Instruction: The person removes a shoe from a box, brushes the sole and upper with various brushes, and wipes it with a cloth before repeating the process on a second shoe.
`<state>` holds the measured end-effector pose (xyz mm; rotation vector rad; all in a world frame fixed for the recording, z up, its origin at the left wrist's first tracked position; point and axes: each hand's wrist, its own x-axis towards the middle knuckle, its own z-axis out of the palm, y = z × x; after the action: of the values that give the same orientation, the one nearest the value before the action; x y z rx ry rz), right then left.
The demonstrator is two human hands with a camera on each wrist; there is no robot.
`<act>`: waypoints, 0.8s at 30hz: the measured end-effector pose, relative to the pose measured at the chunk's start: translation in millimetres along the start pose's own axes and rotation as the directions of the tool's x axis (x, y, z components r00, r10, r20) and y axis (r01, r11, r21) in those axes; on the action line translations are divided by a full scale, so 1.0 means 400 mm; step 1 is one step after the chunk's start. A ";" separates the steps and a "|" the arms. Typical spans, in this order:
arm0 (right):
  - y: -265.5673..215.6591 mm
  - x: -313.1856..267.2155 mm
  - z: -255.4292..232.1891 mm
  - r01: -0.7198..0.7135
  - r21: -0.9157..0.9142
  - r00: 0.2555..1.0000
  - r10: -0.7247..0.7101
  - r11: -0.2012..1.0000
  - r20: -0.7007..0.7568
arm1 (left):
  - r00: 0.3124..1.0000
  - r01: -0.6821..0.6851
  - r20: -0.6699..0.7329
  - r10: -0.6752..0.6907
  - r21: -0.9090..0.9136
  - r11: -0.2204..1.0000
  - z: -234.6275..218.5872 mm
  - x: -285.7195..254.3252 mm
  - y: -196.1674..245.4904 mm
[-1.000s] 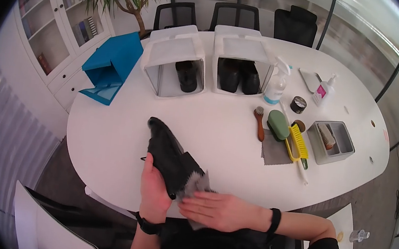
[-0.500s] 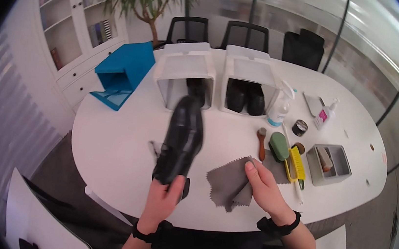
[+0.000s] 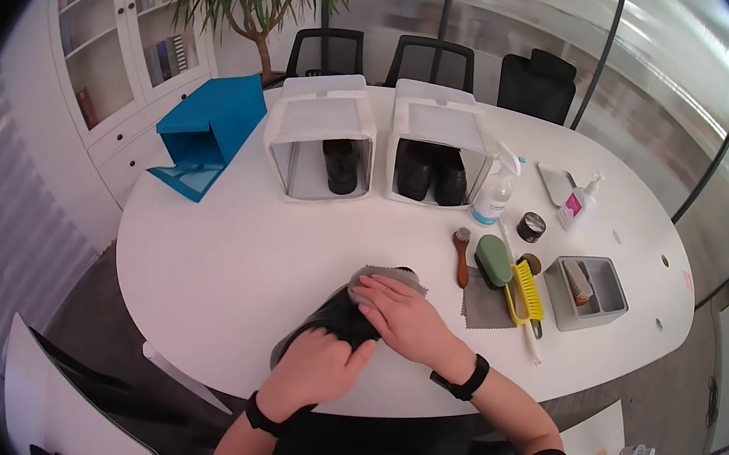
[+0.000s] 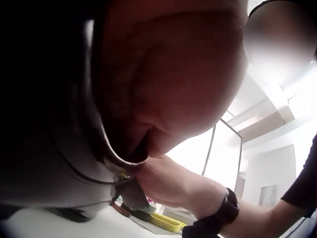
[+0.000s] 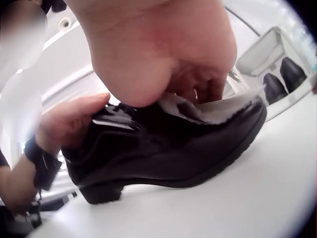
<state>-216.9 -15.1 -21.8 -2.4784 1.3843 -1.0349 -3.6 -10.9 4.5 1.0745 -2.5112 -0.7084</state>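
Note:
A glossy black leather shoe (image 3: 339,313) is low over the near part of the table, its toe pointing away to the right. My left hand (image 3: 313,367) grips it at the ankle opening, fingers reaching inside the collar, as the left wrist view shows. With my right hand (image 3: 408,319) I hold a grey zigzag-edged cloth (image 5: 218,112) against the upper near the toe, the fingers bent over it. In the right wrist view the shoe's sole and low heel (image 5: 101,194) face the white tabletop. My right hand hides part of the cloth and the toe.
Two white boxes (image 3: 322,128) hold black shoes (image 3: 342,167), with a blue box (image 3: 214,125) at their left. To the right lie a wooden-handled brush (image 3: 462,258), a green brush (image 3: 494,260), a yellow brush (image 3: 526,293), a second grey cloth (image 3: 483,308), a spray bottle (image 3: 494,193) and a divided container (image 3: 583,317).
The shoe, held raised and upright half a second ago, has come down and tilted toward the right. My right hand has brought the cloth leftward onto it; the left hand now grips at the opening.

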 end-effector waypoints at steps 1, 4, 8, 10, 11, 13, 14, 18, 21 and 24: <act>0.009 0.000 -0.005 0.004 -0.002 1.000 -0.004 1.000 0.016 | 0.994 0.092 0.058 -0.091 -0.020 0.996 -0.020 0.003 0.016; 0.045 -0.009 -0.036 -0.248 0.218 0.962 0.213 0.944 0.169 | 0.976 0.212 0.096 -0.195 -0.207 0.955 -0.055 0.014 0.028; 0.080 -0.009 0.000 -0.071 -0.104 0.993 0.079 0.992 0.082 | 0.998 -0.015 -0.069 0.005 -0.135 0.991 -0.005 -0.004 0.009; 0.084 -0.001 0.016 -0.116 0.012 0.993 0.115 0.993 0.029 | 0.992 0.089 0.103 -0.075 -0.147 0.985 -0.028 -0.005 0.029; 0.083 0.009 0.018 -0.101 0.008 0.993 0.101 0.995 0.060 | 0.986 0.129 0.122 -0.114 -0.121 0.984 -0.034 -0.003 0.035; 0.080 0.033 0.010 -0.072 0.004 0.977 0.069 0.997 0.204 | 0.977 0.164 0.150 -0.149 -0.096 0.982 -0.038 0.009 0.029; 0.072 0.038 0.016 -0.084 -0.004 0.978 0.083 0.996 0.191 | 0.978 0.148 0.159 -0.133 -0.091 0.985 -0.040 0.015 0.028; 0.045 0.056 0.025 -0.205 0.401 0.940 0.066 0.893 0.334 | 0.961 0.239 0.165 -0.221 -0.098 0.966 -0.031 0.016 0.027; 0.091 0.063 0.028 -0.143 0.322 0.937 0.023 0.936 0.350 | 0.971 0.217 0.116 -0.208 -0.074 0.973 -0.012 0.009 0.004; 0.133 0.074 0.035 -0.116 0.097 0.968 0.091 0.988 0.235 | 0.975 0.210 0.083 -0.205 -0.067 0.975 -0.010 0.005 0.009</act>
<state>-235.7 -72.1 -39.2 -2.3320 1.3310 -0.7532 -5.0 -11.4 10.2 1.3193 -2.4347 -0.9094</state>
